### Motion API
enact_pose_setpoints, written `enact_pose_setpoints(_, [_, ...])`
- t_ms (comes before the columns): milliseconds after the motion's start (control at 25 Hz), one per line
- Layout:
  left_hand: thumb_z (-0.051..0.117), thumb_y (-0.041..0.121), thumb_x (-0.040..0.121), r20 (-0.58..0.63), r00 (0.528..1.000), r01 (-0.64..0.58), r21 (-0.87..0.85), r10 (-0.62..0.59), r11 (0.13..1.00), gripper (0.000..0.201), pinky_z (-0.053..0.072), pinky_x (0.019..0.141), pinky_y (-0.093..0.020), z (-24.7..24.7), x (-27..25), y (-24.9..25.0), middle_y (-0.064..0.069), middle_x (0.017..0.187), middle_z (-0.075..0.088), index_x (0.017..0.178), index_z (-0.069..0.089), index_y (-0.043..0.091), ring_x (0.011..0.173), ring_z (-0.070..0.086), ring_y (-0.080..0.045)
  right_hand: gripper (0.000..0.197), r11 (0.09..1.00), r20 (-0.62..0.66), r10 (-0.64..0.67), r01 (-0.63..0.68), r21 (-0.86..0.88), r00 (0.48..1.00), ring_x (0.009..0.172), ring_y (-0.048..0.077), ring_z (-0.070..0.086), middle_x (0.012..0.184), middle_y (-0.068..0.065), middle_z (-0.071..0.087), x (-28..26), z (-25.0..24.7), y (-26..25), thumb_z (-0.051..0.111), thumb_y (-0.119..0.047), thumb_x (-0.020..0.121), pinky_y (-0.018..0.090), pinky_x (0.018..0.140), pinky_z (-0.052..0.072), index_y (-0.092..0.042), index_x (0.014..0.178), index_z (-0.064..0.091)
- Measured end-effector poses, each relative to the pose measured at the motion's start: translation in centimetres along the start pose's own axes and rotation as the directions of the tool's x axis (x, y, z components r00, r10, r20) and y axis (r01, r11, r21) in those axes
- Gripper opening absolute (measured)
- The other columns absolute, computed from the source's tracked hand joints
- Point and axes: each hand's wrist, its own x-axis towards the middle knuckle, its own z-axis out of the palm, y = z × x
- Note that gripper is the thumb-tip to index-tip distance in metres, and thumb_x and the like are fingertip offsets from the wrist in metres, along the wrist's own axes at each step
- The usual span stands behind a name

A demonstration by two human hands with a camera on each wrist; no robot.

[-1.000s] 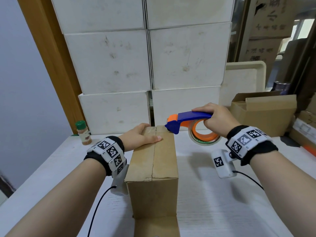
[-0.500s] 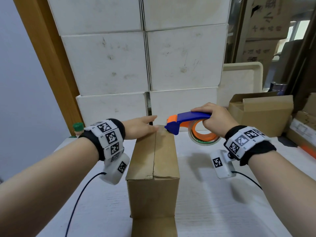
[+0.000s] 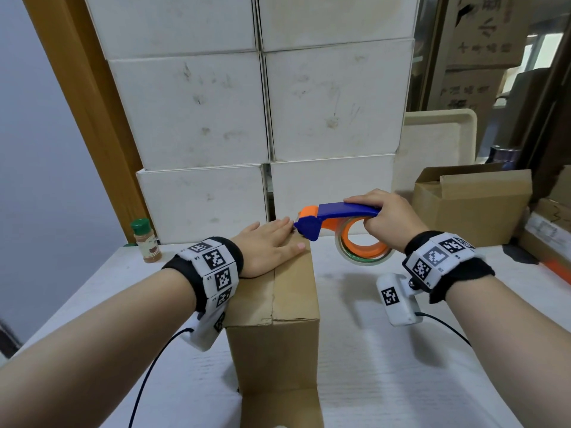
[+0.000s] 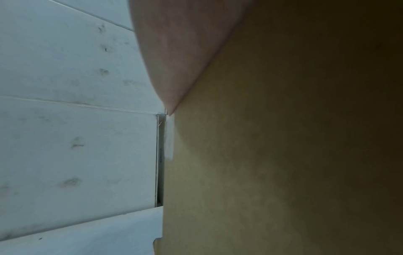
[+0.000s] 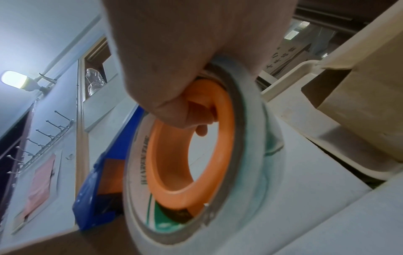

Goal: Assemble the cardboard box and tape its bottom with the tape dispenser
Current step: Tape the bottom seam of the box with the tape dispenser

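A brown cardboard box [image 3: 278,329] stands on the white table [image 3: 386,381], its folded flaps meeting in a seam on top. My left hand [image 3: 267,247] lies flat with straight fingers on the far end of the box top [image 4: 283,155]. My right hand [image 3: 386,220] grips the blue and orange tape dispenser [image 3: 336,219], fingers curled through the orange core [image 5: 196,146] of the tape roll [image 5: 240,172]. The dispenser's blue nose sits at the far top edge of the box, just beside my left fingertips.
White boxes [image 3: 262,118] are stacked against the wall right behind the cardboard box. A small spice jar [image 3: 145,240] with a green cap stands at the back left. An open brown carton [image 3: 472,205] and a cream tray [image 3: 438,143] sit at the back right.
My left hand has moved back onto the far end of the box top and lies flat there. The dispenser has stayed at the far edge, its nose a little lower.
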Motion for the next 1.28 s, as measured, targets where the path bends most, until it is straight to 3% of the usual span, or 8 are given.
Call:
enact_pose_setpoints(160, [0.019,0.058,0.095,0.008,1.0,0.013,0.001,-0.013,1.0,0.071,-0.004,0.121,-0.034,-0.1,-0.1,0.1,0.007,0.16,-0.003,0.152,-0.001,0.02,0.147,-0.003,-0.005,0.057,1.0,0.019,-0.01,0.011,-0.012,1.0,0.095,0.015,0.054,0.104,-0.007,0.058,0.0,-0.6,0.3,0.047,0.011,0.078,0.02,0.077,0.04,-0.025,0.119,0.065])
enact_pose_setpoints(240, [0.019,0.059,0.094,0.007,1.0,0.014,-0.001,-0.014,1.0,0.072,-0.004,0.121,-0.033,-0.1,-0.1,0.1,0.007,0.16,-0.003,0.152,-0.001,0.021,0.147,-0.003,-0.005,0.056,0.999,0.03,-0.019,0.02,-0.026,0.999,0.093,0.014,0.053,0.103,-0.007,0.057,0.0,-1.0,0.5,0.047,0.012,0.079,0.014,0.071,0.038,-0.024,0.118,0.065])
enact_pose_setpoints(400, [0.019,0.06,0.094,0.014,1.0,0.007,0.006,-0.007,1.0,0.073,-0.004,0.121,-0.034,-0.1,0.0,0.0,0.007,0.16,-0.003,0.152,-0.001,0.02,0.147,-0.003,-0.006,0.057,0.999,0.019,0.018,-0.017,-0.035,1.0,0.08,0.006,0.052,0.091,-0.016,0.056,-0.8,-2.4,1.6,0.045,0.014,0.079,0.011,0.066,0.036,-0.023,0.117,0.066])
enact_pose_setpoints(480, [0.019,0.061,0.093,0.02,1.0,0.009,0.003,-0.01,1.0,0.074,-0.004,0.121,-0.034,-0.1,0.1,0.0,0.007,0.16,-0.004,0.152,-0.001,0.021,0.147,-0.003,-0.006,0.057,0.997,0.016,0.029,-0.028,-0.068,0.999,0.083,0.007,0.053,0.087,-0.021,0.052,-1.1,-3.2,2.2,0.045,0.014,0.079,0.015,0.071,0.037,-0.023,0.117,0.066])
enact_pose_setpoints(600, [0.02,0.06,0.094,0.007,1.0,0.014,-0.002,-0.014,1.0,0.073,-0.003,0.121,-0.034,-0.1,0.3,0.2,0.007,0.16,-0.003,0.152,0.0,0.021,0.147,-0.002,-0.006,0.056,0.986,0.053,-0.028,0.037,-0.163,0.998,0.098,0.013,0.05,0.094,-0.013,0.053,-1.0,-2.8,1.9,0.048,0.012,0.08,0.021,0.086,0.036,-0.024,0.12,0.065])
enact_pose_setpoints(880, [0.02,0.061,0.093,-0.005,1.0,0.01,-0.004,-0.01,1.0,0.073,-0.002,0.121,-0.034,0.1,0.5,0.0,0.007,0.16,-0.001,0.152,0.001,0.022,0.147,0.0,-0.006,0.063,0.929,0.142,-0.124,0.165,-0.331,0.982,0.109,0.019,0.046,0.112,-0.004,0.054,0.6,-2.7,0.7,0.042,0.013,0.08,0.028,0.093,0.036,-0.03,0.122,0.062])
enact_pose_setpoints(1160, [0.02,0.061,0.093,-0.01,1.0,0.019,0.007,-0.019,1.0,0.073,0.0,0.121,-0.035,0.0,0.5,0.3,0.006,0.161,0.001,0.152,0.002,0.021,0.148,0.001,-0.007,0.05,0.675,0.281,-0.269,0.388,-0.628,0.921,0.108,0.021,0.041,0.121,-0.003,0.052,2.4,-3.5,-4.5,0.043,-0.006,0.089,0.034,0.086,0.041,-0.038,0.126,0.056])
enact_pose_setpoints(1280, [0.021,0.062,0.093,-0.016,0.999,0.035,-0.005,-0.035,0.999,0.073,-0.001,0.121,-0.035,0.0,0.5,0.3,0.007,0.161,0.002,0.152,0.003,0.022,0.148,0.001,-0.007,0.045,0.573,0.335,-0.289,0.443,-0.69,0.897,0.107,0.023,0.042,0.118,-0.002,0.053,2.7,-3.4,-6.4,0.042,-0.009,0.091,0.032,0.073,0.036,-0.037,0.122,0.059])
